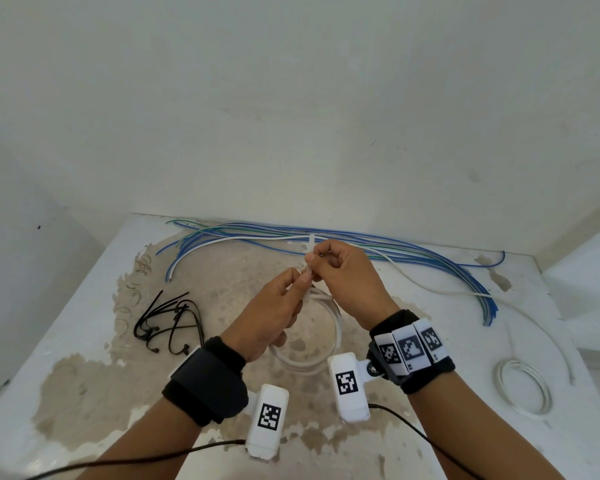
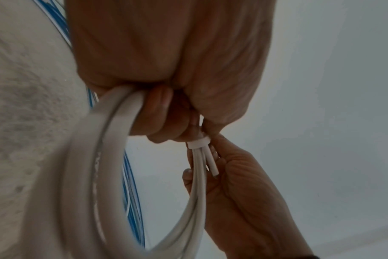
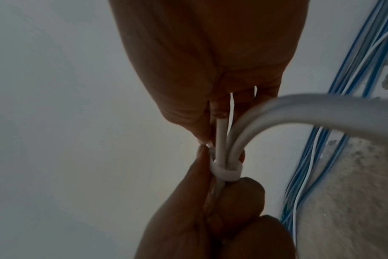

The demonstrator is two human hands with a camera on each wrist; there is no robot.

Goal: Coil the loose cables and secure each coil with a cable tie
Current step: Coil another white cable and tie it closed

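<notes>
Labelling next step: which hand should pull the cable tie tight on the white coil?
Right, probably. The right hand pinches the white cable tie tail above the loop, while the left hand grips the white cable coil and steadies it.

A white table (image 1: 84,341) with worn, brownish patches carries the things. A bundle of blue and white loose cables (image 1: 326,237) lies along its far edge, black cable ties (image 1: 167,320) lie at the left, and a tied white coil (image 1: 522,388) lies near right.
</notes>
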